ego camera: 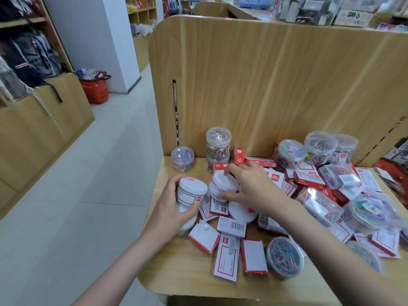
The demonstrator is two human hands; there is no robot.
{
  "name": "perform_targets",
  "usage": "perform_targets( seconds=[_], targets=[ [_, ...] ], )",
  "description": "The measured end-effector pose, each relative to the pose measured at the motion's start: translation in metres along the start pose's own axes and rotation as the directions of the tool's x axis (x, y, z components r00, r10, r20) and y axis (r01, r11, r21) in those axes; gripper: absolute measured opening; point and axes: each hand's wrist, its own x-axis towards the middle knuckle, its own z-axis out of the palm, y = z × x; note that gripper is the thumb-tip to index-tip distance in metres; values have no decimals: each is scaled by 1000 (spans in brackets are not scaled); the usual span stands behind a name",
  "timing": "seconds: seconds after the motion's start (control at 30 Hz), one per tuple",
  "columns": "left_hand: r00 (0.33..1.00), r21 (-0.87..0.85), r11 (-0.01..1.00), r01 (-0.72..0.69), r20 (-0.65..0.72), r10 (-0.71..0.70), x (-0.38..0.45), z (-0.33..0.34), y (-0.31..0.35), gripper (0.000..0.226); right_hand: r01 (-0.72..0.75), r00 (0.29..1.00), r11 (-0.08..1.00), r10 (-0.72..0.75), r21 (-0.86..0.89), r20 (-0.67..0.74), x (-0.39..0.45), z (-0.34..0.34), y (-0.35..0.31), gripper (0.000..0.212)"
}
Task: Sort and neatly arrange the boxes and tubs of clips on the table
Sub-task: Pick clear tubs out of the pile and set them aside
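At the surface's (176, 281) left front corner, left hand (170, 208) grips a white-lidded tub (191, 191); right hand (247, 188) pinches a second tub (223, 186) just beside it. Boxes (227, 257) lie jumbled around. Advice: lift clear of loose boxes, keep lids level, group like tubs near the stacked jars (218, 146) at the back.

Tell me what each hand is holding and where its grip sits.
Left hand grips a white-lidded tub around its side. Right hand grips another white-lidded tub by its lid rim.

Stationery shop: stocked shelves (141, 12), backpacks (33, 54)
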Motion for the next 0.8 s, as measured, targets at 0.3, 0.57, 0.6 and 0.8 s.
perform_targets(
  seconds=[0.3,0.57,0.6,0.8],
  targets=[
    [989,-98,995,6,-144,-20,2,0,7,59,60,994,955,-31,290,-104,2,1,6,53],
    [960,-145,988,51,-265,-88,-46,-34,6,58,292,956,777,-245,558,-160,-8,-14,-31,49],
    [955,-145,987,72,-275,-110,-56,-32,5,57,310,950,769,-275,558,-150,-6,-9,-38,49],
    [921,-86,981,172,-339,-191,-101,-21,11,56,366,922,786,-377,498,-83,-3,11,-56,45]
  ],
)
